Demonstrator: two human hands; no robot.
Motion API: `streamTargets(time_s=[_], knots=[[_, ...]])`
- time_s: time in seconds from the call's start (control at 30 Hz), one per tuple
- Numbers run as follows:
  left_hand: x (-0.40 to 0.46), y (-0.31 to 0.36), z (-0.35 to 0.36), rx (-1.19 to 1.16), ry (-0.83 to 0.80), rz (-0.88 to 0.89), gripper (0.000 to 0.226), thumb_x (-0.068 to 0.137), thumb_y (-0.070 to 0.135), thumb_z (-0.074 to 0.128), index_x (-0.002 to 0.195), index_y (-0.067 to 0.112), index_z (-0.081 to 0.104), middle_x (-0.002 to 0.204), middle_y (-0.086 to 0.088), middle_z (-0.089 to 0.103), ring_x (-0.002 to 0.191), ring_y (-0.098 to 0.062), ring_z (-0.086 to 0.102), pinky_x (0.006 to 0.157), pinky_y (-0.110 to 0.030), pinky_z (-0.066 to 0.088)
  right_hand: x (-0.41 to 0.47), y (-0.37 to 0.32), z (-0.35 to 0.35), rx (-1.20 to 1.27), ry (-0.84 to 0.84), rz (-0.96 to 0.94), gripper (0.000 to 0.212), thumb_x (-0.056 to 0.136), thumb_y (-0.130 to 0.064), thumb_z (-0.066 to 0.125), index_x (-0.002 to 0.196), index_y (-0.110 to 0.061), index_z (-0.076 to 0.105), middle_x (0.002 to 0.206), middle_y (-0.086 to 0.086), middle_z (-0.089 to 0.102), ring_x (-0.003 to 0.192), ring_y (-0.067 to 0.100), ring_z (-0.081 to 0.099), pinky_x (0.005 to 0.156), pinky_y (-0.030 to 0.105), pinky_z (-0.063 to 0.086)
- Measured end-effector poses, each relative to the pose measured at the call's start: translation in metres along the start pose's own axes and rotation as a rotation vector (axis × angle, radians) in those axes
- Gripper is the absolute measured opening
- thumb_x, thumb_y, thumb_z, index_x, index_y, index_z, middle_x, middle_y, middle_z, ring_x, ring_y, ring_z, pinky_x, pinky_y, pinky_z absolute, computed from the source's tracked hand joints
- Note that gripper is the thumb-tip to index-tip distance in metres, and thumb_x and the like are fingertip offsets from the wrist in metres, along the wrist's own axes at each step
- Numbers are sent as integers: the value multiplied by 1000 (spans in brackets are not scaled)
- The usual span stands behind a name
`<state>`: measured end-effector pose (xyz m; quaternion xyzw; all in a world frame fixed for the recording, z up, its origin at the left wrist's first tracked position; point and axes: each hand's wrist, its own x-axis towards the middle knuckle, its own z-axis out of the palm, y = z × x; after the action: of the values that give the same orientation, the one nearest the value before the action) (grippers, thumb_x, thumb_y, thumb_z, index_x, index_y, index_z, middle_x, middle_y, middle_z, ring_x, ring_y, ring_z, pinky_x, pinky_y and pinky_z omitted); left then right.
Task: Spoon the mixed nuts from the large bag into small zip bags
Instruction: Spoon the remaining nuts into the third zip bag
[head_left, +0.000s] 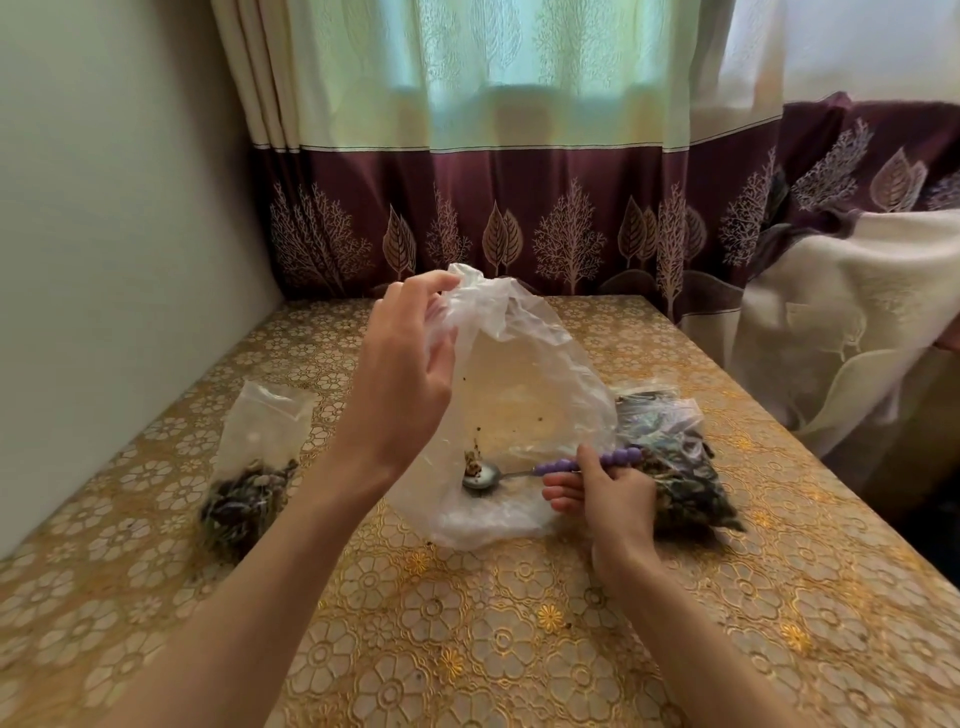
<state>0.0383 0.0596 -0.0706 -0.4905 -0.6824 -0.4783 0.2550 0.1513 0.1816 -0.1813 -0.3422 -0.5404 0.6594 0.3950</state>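
The large clear plastic bag (524, 384) stands in the middle of the table, nearly empty, with a small clump of nuts (472, 462) and crumbs at its bottom. My left hand (400, 384) pinches the bag's top edge and holds it up. My right hand (608, 493) grips a spoon (524, 473) by its purple beaded handle. The metal bowl of the spoon lies inside the bag, right beside the clump. A small zip bag (249, 478) part-filled with dark mix lies at the left. Other filled bags (680, 467) lie at the right, behind my right hand.
The table wears a gold floral cloth (467, 623). A pale wall (104, 260) runs along the left edge. Maroon and cream curtains (519, 208) hang behind the far edge. Draped cream fabric (857, 322) sits past the right edge.
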Motion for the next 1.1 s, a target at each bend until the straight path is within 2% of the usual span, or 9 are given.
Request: streamTargets(time_s=[0.13,0.3,0.37,0.5,0.57,0.67,0.83,0.97,1.1], knots=[[-7,3,-5,-54,-14,-1,32,91,0,55,123,4,51,114,2,53,105,-2,49,94,-6,37,1,-2,6,92,30,71,39,98,-17,48,72,3,69,63,13,70,48,12,64,44,16,50],[-12,8,-7,-126,-22,-17,30,93,5,56,123,7,52,111,4,55,102,3,52,93,-7,41,-1,-8,16,335,14,191,35,98,-12,48,71,3,64,60,11,70,52,14,68,47,18,53],[-13,9,-7,-160,-29,-40,30,94,7,55,123,9,51,112,3,55,107,2,51,95,-9,41,-1,-10,19,418,0,221,33,98,-11,47,73,5,63,63,13,70,53,15,68,49,18,54],[-14,6,-10,-208,-8,-94,28,95,11,54,122,13,51,113,9,54,103,12,51,92,-4,38,1,-13,23,509,-22,233,32,99,-12,45,81,8,63,72,17,70,55,14,68,51,17,54],[-13,3,-13,-214,6,-109,27,95,12,54,122,15,51,108,18,52,105,9,50,92,-5,39,2,-14,24,512,-35,224,32,99,-12,45,83,8,63,74,16,71,56,14,68,51,17,54],[-12,1,-16,-220,26,-105,25,95,13,54,117,24,49,101,27,48,99,14,52,86,-7,43,3,-16,26,460,-24,201,33,99,-12,45,81,8,64,70,16,71,54,14,68,49,17,54],[-13,-2,-18,-230,33,-120,24,95,17,54,115,28,48,97,27,50,98,6,54,85,-15,49,1,-17,32,409,-22,184,34,99,-15,46,77,4,64,71,15,70,53,13,67,50,17,54],[-15,-10,-20,-239,53,-138,23,95,18,54,115,28,48,96,28,50,93,13,54,79,-10,48,1,-19,32,402,-41,178,35,99,-16,47,76,3,65,72,15,71,55,13,67,50,17,54],[-19,-29,-20,-197,125,-177,21,96,19,53,115,27,48,98,25,51,93,12,53,78,-6,44,4,-24,25,351,-28,128,35,99,-17,47,76,2,66,64,10,71,53,12,67,49,16,53]])
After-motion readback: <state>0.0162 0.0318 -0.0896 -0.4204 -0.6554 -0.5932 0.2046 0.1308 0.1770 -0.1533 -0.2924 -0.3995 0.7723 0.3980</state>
